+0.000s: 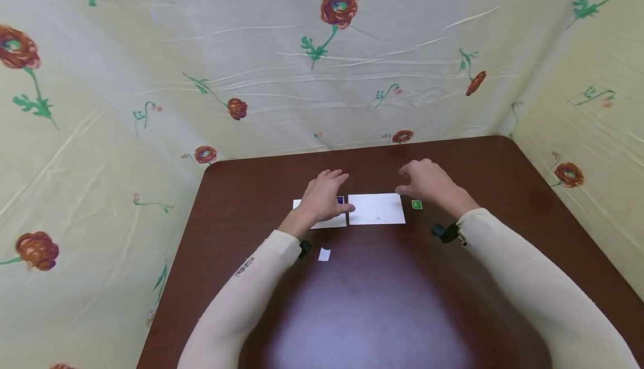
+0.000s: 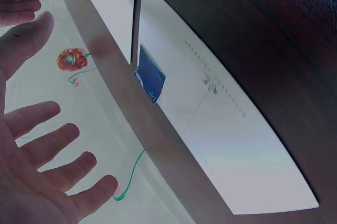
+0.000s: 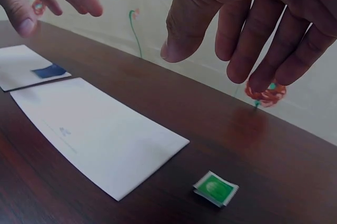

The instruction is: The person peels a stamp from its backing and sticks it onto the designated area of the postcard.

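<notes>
My left hand [image 1: 322, 197] hovers with fingers spread over the left white envelope [image 2: 210, 124], hiding much of it in the head view. A small dark-blue packet [image 2: 150, 77] lies on that envelope's far right corner. Beside it is the right white envelope [image 1: 377, 209], separated by a narrow gap. My right hand [image 1: 431, 181] is raised over the table near this envelope's far right corner, fingers bent loosely and holding nothing. Right of the envelope lies a small square green packet with white edges [image 3: 215, 188], below my right hand in the right wrist view.
A small white paper piece [image 1: 324, 254] lies nearer to me on the dark brown table [image 1: 372, 302]. Flower-patterned cloth [image 1: 282, 67] hangs behind the table and along both sides. Dark wrist straps [image 1: 448, 232] show below the sleeves.
</notes>
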Demonstrator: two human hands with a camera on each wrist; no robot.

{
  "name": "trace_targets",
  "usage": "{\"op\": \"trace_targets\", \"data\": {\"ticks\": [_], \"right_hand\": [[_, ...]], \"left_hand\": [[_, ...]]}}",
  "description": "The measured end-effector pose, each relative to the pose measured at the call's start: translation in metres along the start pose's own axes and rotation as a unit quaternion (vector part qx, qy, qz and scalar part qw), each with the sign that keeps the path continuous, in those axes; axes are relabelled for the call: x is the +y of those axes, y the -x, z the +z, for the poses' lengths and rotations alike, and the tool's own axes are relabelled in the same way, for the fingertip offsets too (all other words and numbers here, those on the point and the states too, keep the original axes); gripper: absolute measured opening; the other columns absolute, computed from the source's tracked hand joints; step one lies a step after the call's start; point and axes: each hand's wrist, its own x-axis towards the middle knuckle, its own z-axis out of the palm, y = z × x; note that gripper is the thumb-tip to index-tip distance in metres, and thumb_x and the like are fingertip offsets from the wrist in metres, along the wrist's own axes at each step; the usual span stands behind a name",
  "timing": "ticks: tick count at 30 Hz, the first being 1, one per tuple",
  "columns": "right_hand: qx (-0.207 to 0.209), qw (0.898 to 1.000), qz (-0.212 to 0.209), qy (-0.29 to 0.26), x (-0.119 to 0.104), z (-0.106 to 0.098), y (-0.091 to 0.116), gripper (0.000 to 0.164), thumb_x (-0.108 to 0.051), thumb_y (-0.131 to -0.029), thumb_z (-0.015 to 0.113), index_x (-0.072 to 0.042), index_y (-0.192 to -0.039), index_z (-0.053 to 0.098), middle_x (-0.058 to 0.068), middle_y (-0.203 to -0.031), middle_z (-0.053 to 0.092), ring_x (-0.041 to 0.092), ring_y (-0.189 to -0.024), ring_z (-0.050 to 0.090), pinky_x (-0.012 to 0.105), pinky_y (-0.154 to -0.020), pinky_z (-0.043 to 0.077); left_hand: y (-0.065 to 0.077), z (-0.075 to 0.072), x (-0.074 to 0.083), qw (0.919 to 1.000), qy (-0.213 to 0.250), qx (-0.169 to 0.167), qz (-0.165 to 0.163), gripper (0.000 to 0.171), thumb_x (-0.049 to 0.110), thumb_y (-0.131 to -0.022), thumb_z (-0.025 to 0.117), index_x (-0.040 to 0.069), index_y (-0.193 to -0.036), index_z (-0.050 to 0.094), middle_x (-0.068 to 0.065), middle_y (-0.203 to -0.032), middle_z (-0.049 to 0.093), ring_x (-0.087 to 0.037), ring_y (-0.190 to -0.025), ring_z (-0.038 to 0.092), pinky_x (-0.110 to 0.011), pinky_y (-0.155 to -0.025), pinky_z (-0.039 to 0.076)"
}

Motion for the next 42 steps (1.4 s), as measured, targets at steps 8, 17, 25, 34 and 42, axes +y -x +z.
{"op": "trace_targets", "data": {"ticks": [8,17,25,34,42], "right_hand": [[-0.007,1.000,0.006,0.011,0.020,0.004,0.008,0.050,-0.029,-0.089,0.075,-0.002,-0.129,0.065,0.019,-0.124,0.068,0.036,-0.108,0.066,0.053,-0.092,0.052],[-0.003,1.000,0.007,0.016,0.030,0.013,0.015,0.043,-0.026,-0.090,0.074,-0.002,-0.125,0.068,0.020,-0.123,0.069,0.034,-0.101,0.068,0.051,-0.086,0.055],[-0.008,1.000,0.015,0.005,0.041,0.023,0.016,0.038,-0.023,-0.090,0.074,-0.002,-0.122,0.070,0.019,-0.118,0.070,0.026,-0.085,0.065,0.047,-0.080,0.057],[-0.010,1.000,0.011,0.019,0.047,0.032,0.019,0.031,-0.022,-0.089,0.075,-0.005,-0.114,0.073,0.012,-0.105,0.073,0.023,-0.080,0.062,0.044,-0.075,0.056],[-0.011,1.000,-0.004,0.027,0.050,0.040,0.020,0.018,-0.019,-0.089,0.074,-0.007,-0.103,0.075,0.004,-0.084,0.069,0.020,-0.070,0.057,0.036,-0.063,0.050]], "left_hand": [[-0.003,0.011,0.002,0.9995,0.005,-0.030,-0.001,0.086,0.053,-0.080,0.080,0.020,-0.151,0.046,-0.006,-0.160,0.038,-0.037,-0.149,0.031,-0.058,-0.115,0.032],[-0.005,0.023,0.003,0.9986,0.004,-0.053,0.000,0.082,0.050,-0.081,0.080,0.021,-0.150,0.048,-0.007,-0.160,0.039,-0.037,-0.148,0.030,-0.058,-0.115,0.032],[-0.006,0.031,0.003,0.9974,0.003,-0.072,-0.005,0.078,0.048,-0.081,0.080,0.021,-0.148,0.051,-0.008,-0.159,0.041,-0.039,-0.147,0.031,-0.058,-0.114,0.032],[-0.006,0.036,0.001,0.9968,0.009,-0.079,-0.007,0.077,0.047,-0.082,0.080,0.020,-0.148,0.051,-0.009,-0.159,0.040,-0.041,-0.147,0.031,-0.059,-0.113,0.033],[-0.007,0.040,0.000,0.9964,0.008,-0.084,-0.010,0.074,0.046,-0.082,0.080,0.020,-0.146,0.053,-0.009,-0.159,0.040,-0.042,-0.147,0.031,-0.058,-0.113,0.034]]}}
